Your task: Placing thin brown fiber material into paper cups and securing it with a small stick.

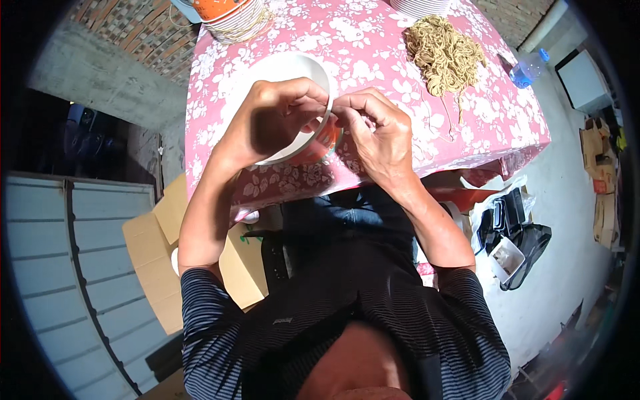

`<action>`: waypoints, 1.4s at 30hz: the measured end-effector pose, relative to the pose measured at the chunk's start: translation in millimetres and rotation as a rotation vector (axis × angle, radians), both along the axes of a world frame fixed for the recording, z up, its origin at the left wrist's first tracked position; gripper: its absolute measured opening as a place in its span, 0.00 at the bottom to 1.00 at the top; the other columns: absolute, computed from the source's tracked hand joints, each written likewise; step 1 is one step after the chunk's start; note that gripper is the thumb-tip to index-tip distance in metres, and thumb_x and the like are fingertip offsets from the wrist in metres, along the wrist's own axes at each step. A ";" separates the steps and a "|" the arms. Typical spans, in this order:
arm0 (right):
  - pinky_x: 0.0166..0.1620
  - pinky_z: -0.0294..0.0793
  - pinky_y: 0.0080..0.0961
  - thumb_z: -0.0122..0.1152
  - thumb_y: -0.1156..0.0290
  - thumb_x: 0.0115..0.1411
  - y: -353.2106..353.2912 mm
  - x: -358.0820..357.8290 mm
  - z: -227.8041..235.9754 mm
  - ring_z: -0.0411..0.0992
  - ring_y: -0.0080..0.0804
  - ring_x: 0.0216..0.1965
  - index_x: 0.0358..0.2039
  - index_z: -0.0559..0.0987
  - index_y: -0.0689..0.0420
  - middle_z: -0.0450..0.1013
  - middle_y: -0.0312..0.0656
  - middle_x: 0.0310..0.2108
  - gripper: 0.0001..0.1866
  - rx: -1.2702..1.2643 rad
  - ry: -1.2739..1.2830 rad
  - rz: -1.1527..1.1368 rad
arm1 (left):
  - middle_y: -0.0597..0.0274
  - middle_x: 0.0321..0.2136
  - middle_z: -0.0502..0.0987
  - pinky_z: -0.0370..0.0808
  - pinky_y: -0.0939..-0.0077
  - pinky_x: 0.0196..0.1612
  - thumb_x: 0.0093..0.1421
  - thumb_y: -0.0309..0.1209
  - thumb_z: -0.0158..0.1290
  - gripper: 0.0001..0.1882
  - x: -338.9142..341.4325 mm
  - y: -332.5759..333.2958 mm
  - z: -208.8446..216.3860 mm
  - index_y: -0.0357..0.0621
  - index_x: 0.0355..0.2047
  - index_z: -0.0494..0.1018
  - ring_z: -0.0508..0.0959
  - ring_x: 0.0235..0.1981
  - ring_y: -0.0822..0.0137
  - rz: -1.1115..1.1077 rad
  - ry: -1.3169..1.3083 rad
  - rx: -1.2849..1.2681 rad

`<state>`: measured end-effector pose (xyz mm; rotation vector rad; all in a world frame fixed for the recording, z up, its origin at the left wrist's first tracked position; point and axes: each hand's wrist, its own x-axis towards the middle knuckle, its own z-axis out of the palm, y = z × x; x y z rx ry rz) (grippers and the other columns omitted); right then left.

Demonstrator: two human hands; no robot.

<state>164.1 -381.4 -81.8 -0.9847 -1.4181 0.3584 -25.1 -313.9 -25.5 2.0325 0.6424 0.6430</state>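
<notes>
A white-lined paper bucket (283, 65) lies tilted at the table's near edge, its open mouth toward me and orange print on its outside. My left hand (270, 120) reaches over its mouth, the fingers closed at the right side of the rim. Just outside that same rim, my right hand (380, 130) has its thumb and forefinger pinched together against the edge. Whatever lies between those fingertips is too small to make out. To the right of my hands, a tangled pile of tan cords (443, 55) rests on the table, with loose ends trailing toward me.
A pink flowered cloth covers the table (493, 130). Nested orange-and-white buckets (233, 27) stand far left with cords beside them; another white stack (421, 7) is at the back. A plastic bottle (527, 70) is at the right edge. Cardboard boxes (160, 247) sit low on the left.
</notes>
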 end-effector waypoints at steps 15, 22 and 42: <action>0.35 0.80 0.22 0.67 0.78 0.63 0.4 0.0 7.4 0.81 0.25 0.32 0.42 0.84 0.65 0.82 0.44 0.31 0.08 -0.206 -0.029 0.057 | 0.58 0.24 0.82 0.80 0.75 0.33 0.54 0.18 0.65 0.08 -2.4 4.0 4.3 0.34 0.33 0.77 0.83 0.28 0.71 0.038 0.045 0.351; 0.40 0.79 0.32 0.58 0.81 0.63 6.8 12.8 21.1 0.80 0.37 0.32 0.60 0.76 0.59 0.79 0.50 0.34 0.24 -0.111 -0.246 0.207 | 0.56 0.28 0.83 0.79 0.74 0.33 0.61 0.28 0.56 0.07 -14.8 13.1 -6.5 0.34 0.34 0.76 0.82 0.28 0.71 0.036 -0.030 -0.072; 0.25 0.58 0.12 0.65 0.69 0.68 10.6 0.4 21.4 0.62 0.10 0.22 0.37 0.85 0.64 0.73 0.27 0.23 0.10 -0.540 0.142 0.223 | 0.53 0.33 0.84 0.80 0.69 0.40 0.64 0.38 0.56 0.15 -36.5 7.9 8.2 0.35 0.38 0.79 0.84 0.33 0.60 0.368 -0.079 0.012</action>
